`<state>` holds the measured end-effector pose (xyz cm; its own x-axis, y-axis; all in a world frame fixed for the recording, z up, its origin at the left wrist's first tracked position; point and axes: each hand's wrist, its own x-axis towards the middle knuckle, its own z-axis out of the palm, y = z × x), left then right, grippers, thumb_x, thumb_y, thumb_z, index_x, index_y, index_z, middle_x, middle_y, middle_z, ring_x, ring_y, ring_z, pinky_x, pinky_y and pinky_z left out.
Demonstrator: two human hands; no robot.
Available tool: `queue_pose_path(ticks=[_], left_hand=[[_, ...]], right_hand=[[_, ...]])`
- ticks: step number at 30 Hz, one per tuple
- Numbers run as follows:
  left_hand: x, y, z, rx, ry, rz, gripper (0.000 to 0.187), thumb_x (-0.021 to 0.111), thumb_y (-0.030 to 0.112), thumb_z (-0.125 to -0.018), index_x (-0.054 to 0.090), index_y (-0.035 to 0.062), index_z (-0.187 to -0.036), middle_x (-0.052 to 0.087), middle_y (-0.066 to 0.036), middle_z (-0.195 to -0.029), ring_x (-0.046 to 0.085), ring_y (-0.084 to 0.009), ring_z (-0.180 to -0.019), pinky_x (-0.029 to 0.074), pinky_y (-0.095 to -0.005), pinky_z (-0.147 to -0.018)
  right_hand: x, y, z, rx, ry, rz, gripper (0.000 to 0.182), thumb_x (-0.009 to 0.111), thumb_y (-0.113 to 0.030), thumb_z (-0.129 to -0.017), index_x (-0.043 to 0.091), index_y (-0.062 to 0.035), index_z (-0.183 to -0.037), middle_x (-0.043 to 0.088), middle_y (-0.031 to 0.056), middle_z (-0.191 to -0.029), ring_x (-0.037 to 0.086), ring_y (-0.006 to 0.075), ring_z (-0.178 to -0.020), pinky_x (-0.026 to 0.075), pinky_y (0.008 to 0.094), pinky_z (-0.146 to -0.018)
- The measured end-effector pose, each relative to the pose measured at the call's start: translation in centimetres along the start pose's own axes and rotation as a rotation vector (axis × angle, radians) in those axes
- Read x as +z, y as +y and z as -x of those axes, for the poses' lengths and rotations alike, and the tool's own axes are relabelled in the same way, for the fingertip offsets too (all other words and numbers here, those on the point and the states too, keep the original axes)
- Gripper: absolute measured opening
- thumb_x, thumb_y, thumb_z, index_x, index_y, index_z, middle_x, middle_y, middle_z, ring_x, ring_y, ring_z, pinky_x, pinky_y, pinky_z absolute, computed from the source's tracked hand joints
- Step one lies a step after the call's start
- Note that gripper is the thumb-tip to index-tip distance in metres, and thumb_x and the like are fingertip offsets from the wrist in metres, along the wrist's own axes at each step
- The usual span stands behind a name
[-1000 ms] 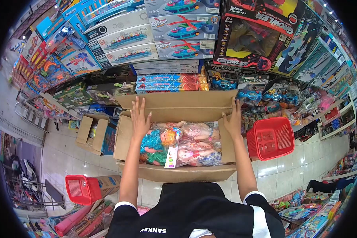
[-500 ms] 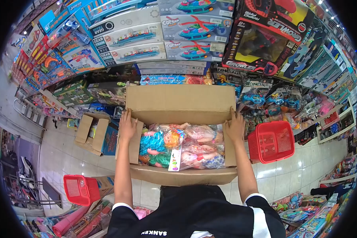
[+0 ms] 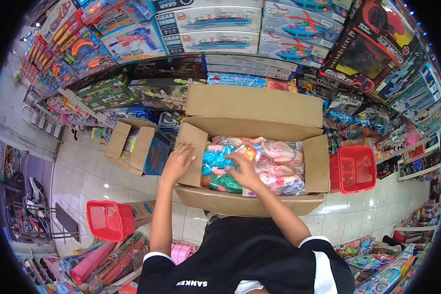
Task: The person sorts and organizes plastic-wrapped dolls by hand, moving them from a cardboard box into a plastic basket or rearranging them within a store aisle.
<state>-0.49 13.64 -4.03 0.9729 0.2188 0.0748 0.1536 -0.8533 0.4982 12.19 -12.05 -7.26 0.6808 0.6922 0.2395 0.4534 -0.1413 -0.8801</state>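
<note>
A large open cardboard box (image 3: pixel 247 201) stands in front of me, its flaps folded out. Inside lie several dolls in clear plastic wrapping; one doll in blue and green (image 3: pixel 215 161) is at the left, and dolls in pink (image 3: pixel 281 152) are at the right. My left hand (image 3: pixel 180 162) rests on the left flap (image 3: pixel 193 147), fingers spread. Over the dolls, my right hand (image 3: pixel 242 171) reaches in with thumb and fingers apart, at the blue doll's wrapping. Whether its fingertips press on the plastic is hard to see.
A smaller open carton (image 3: pixel 132 147) stands on the tiled floor to the left. One red basket (image 3: pixel 355 169) is right of the box, another red basket (image 3: pixel 108 221) at the lower left. Shelves ahead hold boxed toys, including helicopter sets (image 3: pixel 299 36). Rolled pink material (image 3: pixel 90 262) lies lower left.
Both hands have left the box's back corners. My left hand is now on the left flap, and my right hand has come in over the dolls. The view has shifted, so the box appears further right.
</note>
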Motion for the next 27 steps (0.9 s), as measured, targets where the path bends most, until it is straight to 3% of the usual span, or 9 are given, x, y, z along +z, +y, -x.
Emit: queue_pose_path(ticks=[3,5,9,14,16,18,21,24,27], left_hand=[[-1.6,0.3,2.4,0.013,0.017,-0.189,0.042,0.067,0.026,-0.089,0.062,0.0030,-0.125,0.042,-0.014,-0.151,0.030,-0.0374,-0.144,0.029,-0.0521,-0.115],[-1.1,-1.3,4.0,0.005,0.022,-0.086,0.047,0.067,0.024,-0.089,0.059,0.0041,-0.130,0.038,-0.012,-0.154,0.027,-0.0376,-0.145,0.028,-0.0514,-0.116],[0.1,-3.0,6.0,0.026,0.038,0.142,0.058,0.065,0.024,-0.090,0.047,0.0023,-0.141,0.022,-0.012,-0.161,0.023,-0.0371,-0.148,0.023,-0.0523,-0.117],[0.6,-3.2,6.9,0.042,0.135,0.199,0.056,0.058,0.028,-0.096,0.044,0.0043,-0.145,0.027,-0.013,-0.160,0.021,-0.0383,-0.147,0.022,-0.0472,-0.118],[0.8,-3.5,6.9,0.036,0.153,0.279,0.054,0.056,0.025,-0.097,0.044,0.0044,-0.146,0.032,-0.013,-0.158,0.021,-0.0368,-0.148,0.022,-0.0454,-0.118],[0.8,-3.6,7.2,0.010,0.147,0.399,0.052,0.051,0.028,-0.100,0.045,0.0052,-0.146,0.032,-0.013,-0.158,0.021,-0.0351,-0.148,0.020,-0.0443,-0.119],[-0.2,-4.1,7.5,0.051,0.126,0.655,0.064,0.051,0.042,-0.099,0.039,0.0032,-0.149,0.033,-0.014,-0.157,0.019,-0.0332,-0.149,0.017,-0.0438,-0.120],[-1.3,-4.2,7.9,0.148,0.153,0.766,0.080,0.055,0.052,-0.093,0.034,-0.0032,-0.148,0.037,-0.022,-0.152,0.027,-0.0341,-0.146,0.023,-0.0421,-0.117],[-3.1,-4.0,8.2,-0.054,0.184,0.905,0.057,0.064,0.029,-0.094,0.049,-0.0051,-0.136,0.051,-0.021,-0.139,0.051,-0.0252,-0.126,0.039,-0.0351,-0.106]], right_hand=[[5.9,-1.0,-0.5,0.336,-0.293,-0.328,0.047,0.066,-0.022,-0.091,0.056,0.0000,-0.131,0.067,0.0159,-0.106,0.064,0.0292,-0.104,0.048,0.0384,-0.095],[10.3,2.0,-0.1,0.457,-0.469,0.063,0.055,0.064,-0.026,-0.094,0.049,0.0070,-0.135,0.068,0.0128,-0.097,0.066,0.0228,-0.092,0.051,0.0343,-0.085],[13.3,1.0,-0.1,0.735,-0.421,-0.462,0.063,0.062,-0.026,-0.092,0.041,0.0123,-0.137,0.069,0.0106,-0.086,0.064,0.0184,-0.069,0.050,0.0299,-0.065],[12.2,-4.7,-0.4,0.787,-0.028,-0.299,0.050,0.056,-0.022,-0.096,0.047,0.0064,-0.136,0.069,0.0131,-0.095,0.065,0.0192,-0.084,0.050,0.0293,-0.076],[12.4,-5.2,-0.2,0.491,0.198,-0.289,0.044,0.052,-0.020,-0.099,0.050,0.0039,-0.136,0.069,0.0150,-0.108,0.065,0.0191,-0.098,0.049,0.0316,-0.086],[12.7,-6.7,0.0,0.464,0.205,-0.428,0.044,0.047,-0.020,-0.103,0.046,0.0035,-0.140,0.063,0.0155,-0.125,0.058,0.0196,-0.117,0.042,0.0322,-0.102],[12.7,-10.1,-0.4,0.408,0.088,-0.591,0.052,0.048,-0.023,-0.104,0.036,-0.0012,-0.149,0.037,0.0126,-0.153,0.029,0.0226,-0.145,0.021,0.0344,-0.118],[15.1,-8.8,-1.4,0.066,-0.080,-0.229,0.054,0.050,-0.023,-0.102,0.035,-0.0056,-0.151,0.029,0.0148,-0.158,0.027,0.0269,-0.147,0.021,0.0368,-0.118],[16.6,-9.4,-2.0,0.032,-0.164,-0.110,0.060,0.056,-0.024,-0.098,0.034,-0.0114,-0.152,0.026,0.0156,-0.159,0.027,0.0323,-0.146,0.023,0.0410,-0.118]])
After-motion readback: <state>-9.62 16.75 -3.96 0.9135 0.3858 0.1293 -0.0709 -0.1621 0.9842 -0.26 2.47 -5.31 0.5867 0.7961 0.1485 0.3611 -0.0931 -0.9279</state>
